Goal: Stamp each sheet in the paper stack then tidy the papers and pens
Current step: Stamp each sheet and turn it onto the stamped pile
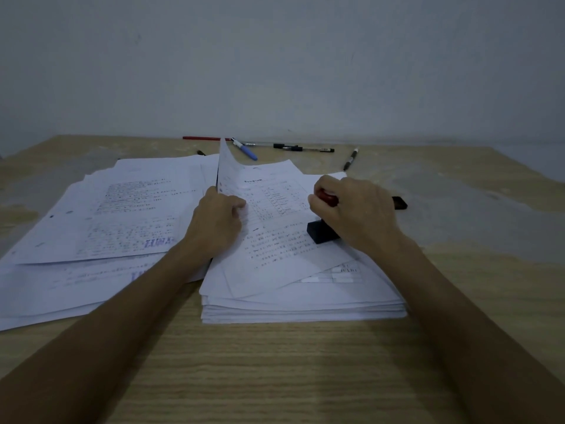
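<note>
Your right hand [354,212] grips the red handle of the stamp [324,231], whose black base rests on the top sheet [275,215] of the paper stack [302,304], near the middle of the table [275,377]. Your left hand [218,221] pinches that sheet's left edge, which curls upward. A spread pile of stamped sheets [101,215] lies toward the table's left edge, touching the stack. Along the far edge lie a red pen [203,138], a blue marker [245,149], two black pens [302,148] and another black pen [350,159], apart from the papers. A small black object [400,202] shows behind your right hand.
</note>
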